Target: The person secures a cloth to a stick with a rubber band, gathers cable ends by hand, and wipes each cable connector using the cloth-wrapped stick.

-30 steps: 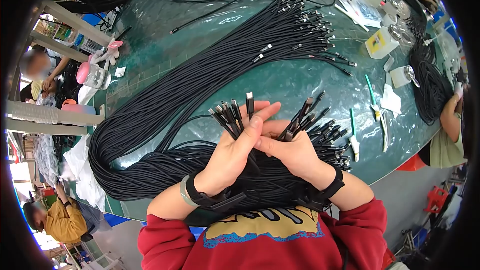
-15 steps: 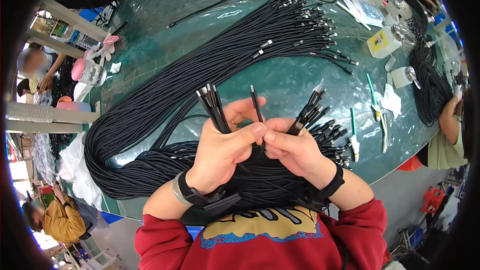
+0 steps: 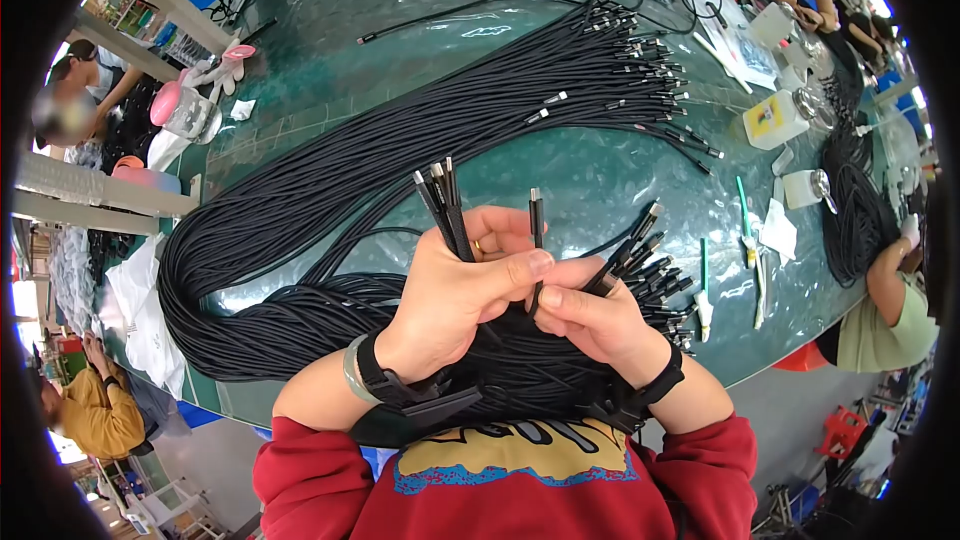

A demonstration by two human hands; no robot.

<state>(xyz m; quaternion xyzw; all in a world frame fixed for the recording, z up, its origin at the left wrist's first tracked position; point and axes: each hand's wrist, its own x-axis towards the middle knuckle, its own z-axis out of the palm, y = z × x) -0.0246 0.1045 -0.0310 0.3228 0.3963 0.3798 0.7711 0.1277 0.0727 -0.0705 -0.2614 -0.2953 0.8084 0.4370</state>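
Observation:
Several black USB cables (image 3: 445, 210) stand up out of my left hand (image 3: 455, 290), held between the palm and fingers with their metal plugs on top. A single cable end (image 3: 537, 220) rises upright between my two hands, pinched by the left thumb and forefinger. My right hand (image 3: 595, 320) is closed round another group of cable ends (image 3: 632, 258), and its thumb and fingertips meet the single cable just below the left thumb. Under both hands the cable lengths run into a large looped bundle (image 3: 300, 210) on the green table; part of it is hidden by my arms.
Small brushes with green handles (image 3: 705, 280) lie at the right, near a white tissue (image 3: 778, 230). Bottles with yellow labels (image 3: 775, 120) and jars stand farther back. A pink-lidded jar (image 3: 185, 112) is at the left. Other people sit around the table (image 3: 590, 175).
The view has shifted slightly. My left hand's cables have thinned or spread apart, and the right hand's group tilts more to the right. Both hands still meet at the single cable.

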